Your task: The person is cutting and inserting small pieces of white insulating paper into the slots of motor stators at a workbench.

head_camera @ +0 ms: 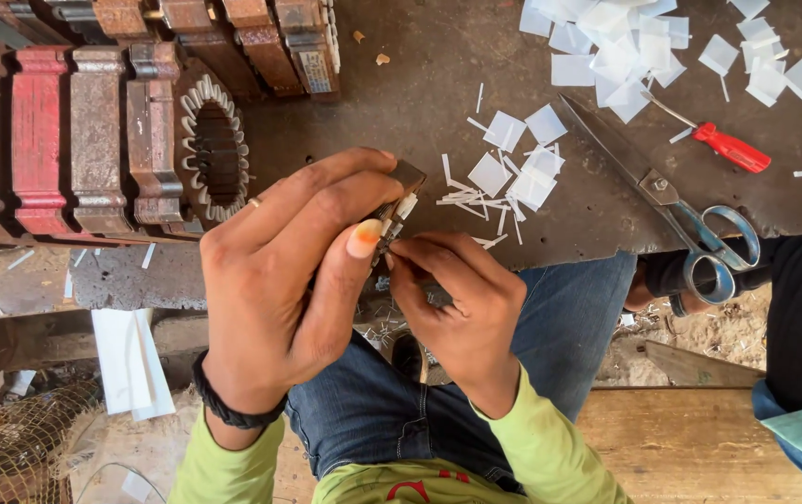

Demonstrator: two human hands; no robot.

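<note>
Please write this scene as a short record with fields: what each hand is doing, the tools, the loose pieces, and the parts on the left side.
left hand: left hand grips a small metal part with white strips in its slots
right hand: right hand pinches at the part's lower edge with its fingertips
tools: scissors and a red-handled screwdriver lie on the dark work surface
loose pieces: white paper squares and thin offcuts
left side: row of rusty metal cores, one with white slot liners
</note>
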